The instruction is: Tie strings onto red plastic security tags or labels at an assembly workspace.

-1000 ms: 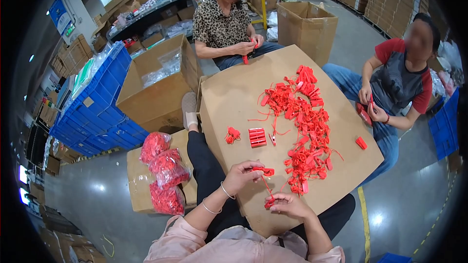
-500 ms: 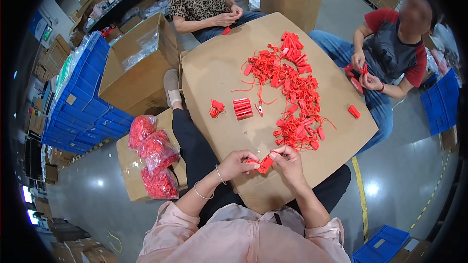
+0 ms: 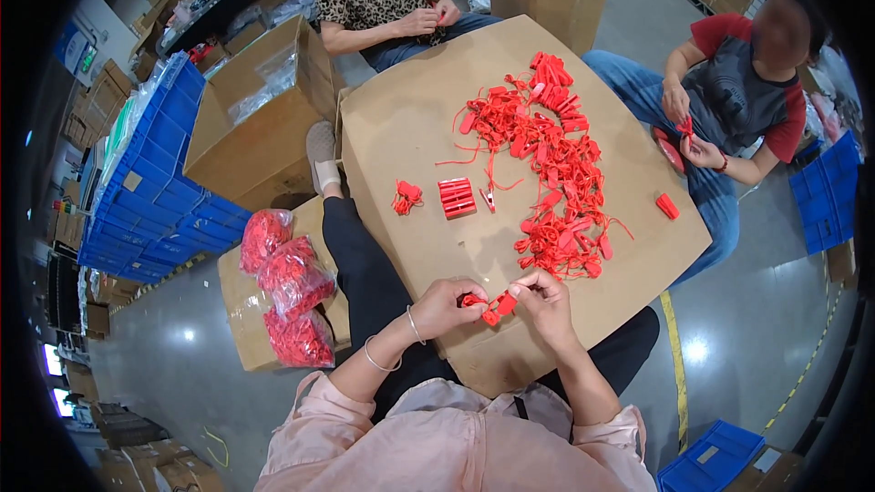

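My left hand (image 3: 446, 307) is closed on one end of a small red corded plastic piece (image 3: 492, 316), over the near edge of the cardboard surface. The thumb and fingers of my right hand (image 3: 545, 302) pinch the other end of it. Its exact kind is too small to tell. Ahead lies a big loose heap of red corded pieces (image 3: 563, 191). Left of the heap are a neat block of red clips (image 3: 457, 198), one single red clip (image 3: 489, 199) and a little red corded bunch (image 3: 406, 198).
All this rests on a large cardboard box (image 3: 401, 128). Two people sit across it, each handling small red pieces. A short red stack (image 3: 667, 207) lies near the right edge. Bags of red pieces (image 3: 298, 287), an open carton (image 3: 251, 123) and blue crates (image 3: 150, 182) stand left.
My hands have drawn slightly apart, and more of the red piece shows between them. The person at the far side has raised their hands a little.
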The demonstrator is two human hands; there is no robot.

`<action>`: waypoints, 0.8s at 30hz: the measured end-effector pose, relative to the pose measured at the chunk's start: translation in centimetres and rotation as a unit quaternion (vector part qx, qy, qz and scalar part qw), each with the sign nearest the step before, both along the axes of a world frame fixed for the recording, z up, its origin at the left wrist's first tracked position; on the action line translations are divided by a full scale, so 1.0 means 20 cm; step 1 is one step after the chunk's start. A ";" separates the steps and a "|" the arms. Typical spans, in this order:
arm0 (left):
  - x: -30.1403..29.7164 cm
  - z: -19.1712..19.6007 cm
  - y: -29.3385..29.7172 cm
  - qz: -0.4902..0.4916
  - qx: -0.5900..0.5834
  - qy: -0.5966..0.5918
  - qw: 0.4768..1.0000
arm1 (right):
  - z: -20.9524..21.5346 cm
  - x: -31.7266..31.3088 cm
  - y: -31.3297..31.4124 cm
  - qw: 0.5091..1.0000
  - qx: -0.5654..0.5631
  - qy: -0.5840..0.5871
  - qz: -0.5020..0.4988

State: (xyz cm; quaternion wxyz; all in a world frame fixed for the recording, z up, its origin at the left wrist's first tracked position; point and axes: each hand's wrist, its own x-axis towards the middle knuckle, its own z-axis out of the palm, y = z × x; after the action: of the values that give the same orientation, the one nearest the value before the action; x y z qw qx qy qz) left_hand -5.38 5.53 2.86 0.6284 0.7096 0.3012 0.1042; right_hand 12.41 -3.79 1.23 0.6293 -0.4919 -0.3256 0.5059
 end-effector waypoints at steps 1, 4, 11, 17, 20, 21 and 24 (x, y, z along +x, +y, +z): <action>0.01 0.00 0.01 -0.010 0.035 0.006 0.999 | 0.00 -0.01 0.00 1.000 0.000 0.002 0.000; 0.03 0.02 0.00 -0.015 0.078 0.010 0.997 | -0.02 -0.04 0.00 1.000 0.029 0.010 -0.007; 0.03 0.04 -0.02 -0.019 0.068 -0.114 0.991 | -0.10 -0.02 -0.03 0.998 -0.018 0.067 0.010; 0.02 -0.08 -0.01 0.026 0.016 -0.083 0.996 | -0.19 -0.13 -0.03 0.983 -0.088 0.162 -0.016; 0.03 -0.07 0.08 0.157 -0.115 -0.025 0.980 | -0.17 -0.18 -0.04 0.978 -0.117 0.170 -0.031; 0.02 -0.12 0.17 0.228 -0.094 -0.051 0.968 | -0.15 -0.19 -0.05 0.976 -0.119 0.178 -0.037; -0.04 -0.27 0.53 0.334 0.128 -0.109 0.928 | -0.26 -0.18 -0.14 0.974 -0.168 0.081 0.127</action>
State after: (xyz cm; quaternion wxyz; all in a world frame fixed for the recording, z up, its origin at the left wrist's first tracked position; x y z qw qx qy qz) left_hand -6.15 16.06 -2.49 0.4901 0.6269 0.4346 0.4218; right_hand 8.89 -6.53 -4.06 0.4924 -0.5027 -0.2434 0.6675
